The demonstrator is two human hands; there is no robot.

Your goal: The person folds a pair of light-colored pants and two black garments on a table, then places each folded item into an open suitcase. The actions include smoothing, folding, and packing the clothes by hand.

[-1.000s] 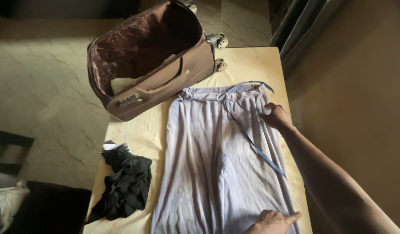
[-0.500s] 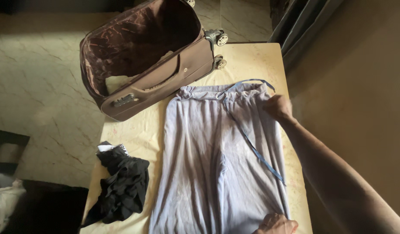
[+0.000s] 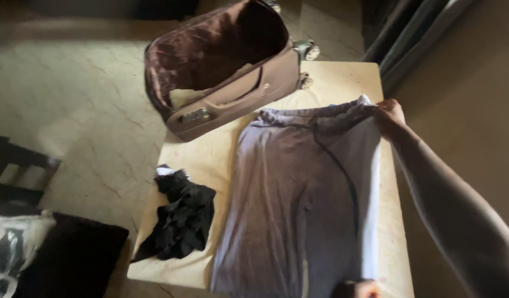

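Two hands on one pair of lavender trousers (image 3: 287, 187), spread flat on the counter (image 3: 204, 160).
Step in hand, by judgement: folding lengthwise. Right hand (image 3: 389, 113) pinches the waistband corner, grip closed; left hand (image 3: 356, 288), at the frame's bottom edge, grip cannot be told. Alongside: brown suitcase (image 3: 227, 72), open; black garment (image 3: 182, 218), crumpled. No labels legible.

An open brown fabric suitcase (image 3: 221, 72) with wheels sits at the far end of my cream surface (image 3: 199, 160); a crumpled black garment (image 3: 182, 218) lies near its left edge.
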